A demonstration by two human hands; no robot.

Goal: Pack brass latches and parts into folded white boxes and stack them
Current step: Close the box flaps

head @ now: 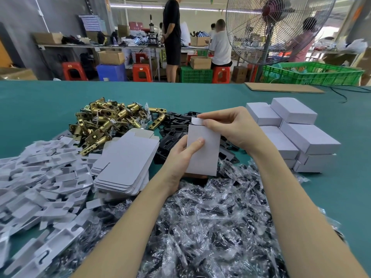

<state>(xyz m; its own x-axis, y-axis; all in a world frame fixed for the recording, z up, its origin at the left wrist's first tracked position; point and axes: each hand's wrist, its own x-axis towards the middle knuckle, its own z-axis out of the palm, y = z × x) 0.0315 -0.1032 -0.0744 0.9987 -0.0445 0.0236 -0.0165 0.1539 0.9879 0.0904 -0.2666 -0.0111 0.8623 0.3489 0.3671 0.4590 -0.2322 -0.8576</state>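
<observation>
Box in hand point(202, 151) — white, folded up, held upright over the green table point(50, 109), its top flap point(197, 121) raised. This box is the reference for every place below.

Left hand point(180, 155) — grips the box's lower left side, thumb across the front face, fingers curled behind; it appears to steady the box so the open end faces up.

Right hand point(228, 127) — at the box's upper right, thumb and forefinger pinching the top flap, probably to tuck it shut. Whether the box is already filled cannot be seen.

Brass latches point(104, 123) — loose heap behind and left of the box, within reach of the left hand.

Black plates point(176, 125) — scattered just behind and under the box.

Flat box blanks point(124, 163) — neat stack just left of the box, ready to be folded.

White card inserts point(40, 177) — spread far left of the box.

Bagged small parts point(210, 217) — clear packets piled in front of the box, nearest the person.

Finished boxes point(297, 135) — closed, stacked in layers to the right of the box, on the side of the flap hand — likely where this one goes.
</observation>
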